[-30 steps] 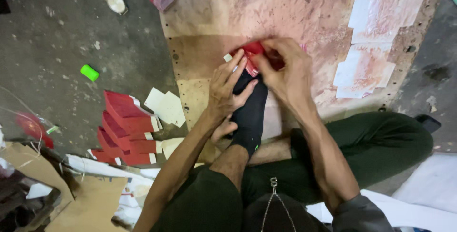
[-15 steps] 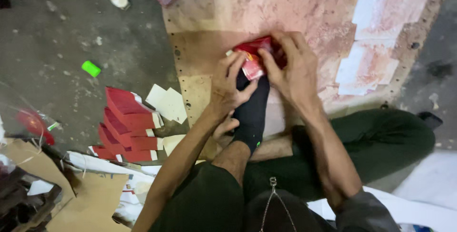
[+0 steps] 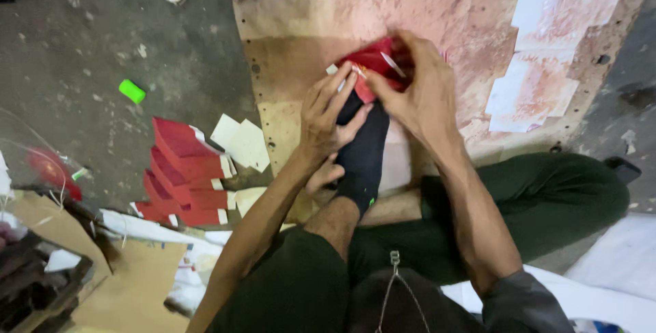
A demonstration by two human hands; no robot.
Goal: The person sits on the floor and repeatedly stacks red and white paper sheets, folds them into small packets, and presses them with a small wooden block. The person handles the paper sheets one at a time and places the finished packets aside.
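I sit on the floor with a black-socked foot [image 3: 364, 152] resting on a stained wooden board [image 3: 301, 25]. Both hands work a small red paper box with white edges [image 3: 369, 66], held just above the toes. My left hand [image 3: 329, 114] pinches its near left side with fingertips. My right hand [image 3: 418, 97] wraps over its right side and hides much of it.
A stack of folded red boxes [image 3: 184, 172] lies on the concrete to my left, with white card pieces [image 3: 240, 143] beside it. A green cap [image 3: 132, 91] sits farther left. White paper sheets [image 3: 533, 84] are stuck on the board's right. Cardboard [image 3: 123, 285] lies at lower left.
The red box has been turned and pulled slightly nearer between both hands; my left fingers shifted along its edge. The foot stays put.
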